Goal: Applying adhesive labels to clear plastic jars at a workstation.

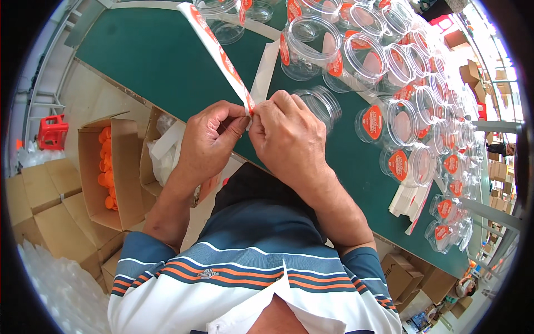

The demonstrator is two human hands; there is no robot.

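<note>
A narrow label strip (218, 53), white with red stickers, slants from the top of the frame, left of centre, down to the middle, where both hands meet at its lower end. The left hand (211, 136) has thumb and forefinger together, pinching that end; the right hand (292, 133) has its fingers curled right against it, but their tips are hidden, so I cannot tell whether they are clamped on it. The strip should be very light, springy along its length and easily creased or torn, its backing probably slick; the plain edges, clear of the sticker faces, look the best place to hold. Beside it, a pale strip (264, 69) lies on the green tabletop (139, 50). A clear plastic jar (325, 106) on its side, just beyond the right hand, restricts room there, and crowded labelled jars (364, 61) fill the upper right. An open carton (125, 167) of orange caps (107, 167) stands at the left.
</note>
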